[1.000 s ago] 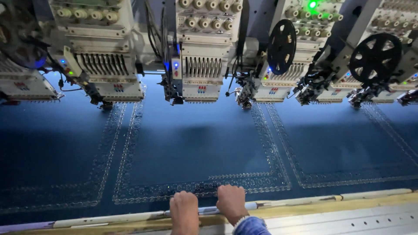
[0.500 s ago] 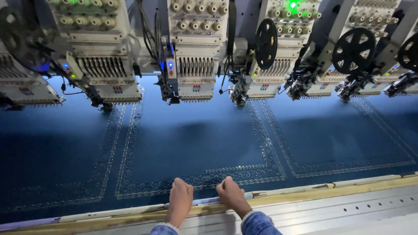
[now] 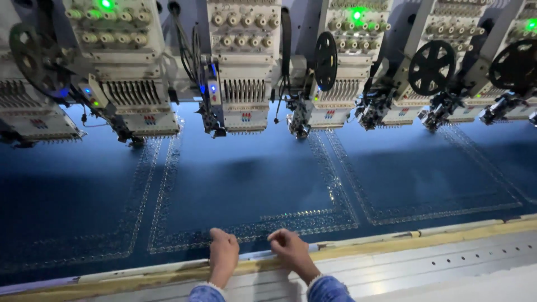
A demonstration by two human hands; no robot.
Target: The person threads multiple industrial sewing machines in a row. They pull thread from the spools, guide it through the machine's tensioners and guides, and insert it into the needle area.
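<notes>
Nearest the camera, two blue patterned cuffs lead up to the person's hands at the near edge of the frame. The left hand [image 3: 222, 251] lies knuckles-up, fingers curled loosely, holding nothing; its fingertips rest on the near hem of the stretched dark blue fabric [image 3: 251, 184]. The right hand [image 3: 291, 250] sits just beside it, fingers bent and pinched narrow on the cloth edge where it meets the long pale yellow-taped clamping rail [image 3: 447, 235]. Whether it grips a fold or only presses down, I cannot tell. Nearer than the rail, on the right, runs the grey perforated metal counter [image 3: 475, 263].

Beyond the hands the fabric spreads left and right under tension, carrying stitched rectangular borders of pale sequin-like embroidery [image 3: 330, 179], one panel directly ahead and further panels on either side.

At the far side stands a row of cream-coloured embroidery machine heads [image 3: 243, 106] with needle banks, black spoked sequin reels [image 3: 430, 67] and green indicator lamps [image 3: 357, 15] lit.

By the look of it, the step in hand is checking or smoothing the near fabric edge at the rail. A next move there would call for even pressure along the hem without dragging the cloth out of its tension.
</notes>
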